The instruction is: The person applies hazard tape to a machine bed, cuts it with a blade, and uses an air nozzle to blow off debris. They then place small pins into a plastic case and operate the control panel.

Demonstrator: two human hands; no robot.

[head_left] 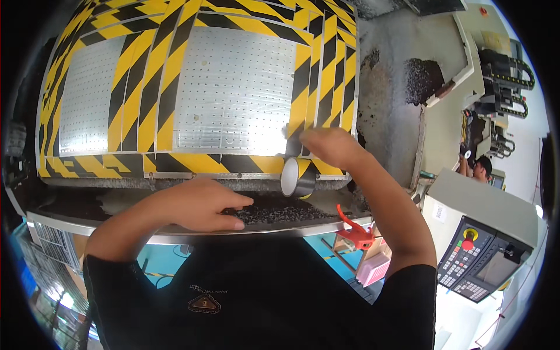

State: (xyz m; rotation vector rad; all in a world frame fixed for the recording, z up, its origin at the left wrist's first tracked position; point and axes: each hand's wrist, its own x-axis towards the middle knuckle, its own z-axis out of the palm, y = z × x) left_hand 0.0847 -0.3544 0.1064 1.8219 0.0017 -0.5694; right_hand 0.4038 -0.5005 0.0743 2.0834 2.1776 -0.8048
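A metal plate (233,93) dotted with small holes lies before me, bordered by yellow-and-black striped tape (251,163). Against the right part of that border, my right hand (335,147) has its fingers curled together, their blurred tips at a strip of the tape. Just below hangs a roll of striped tape (304,178) with a white core, tilted over the plate's near edge. My left hand (201,204) hovers nearer to me, left of the roll. Its forefinger and thumb stretch apart with nothing between them.
Dark chips (280,211) fill the trough along the near metal rim. A red trigger-handled tool (356,233) sits below it, by a pink block (373,268). At right stands a control panel (481,259) with a red button. Another person (482,168) is farther off.
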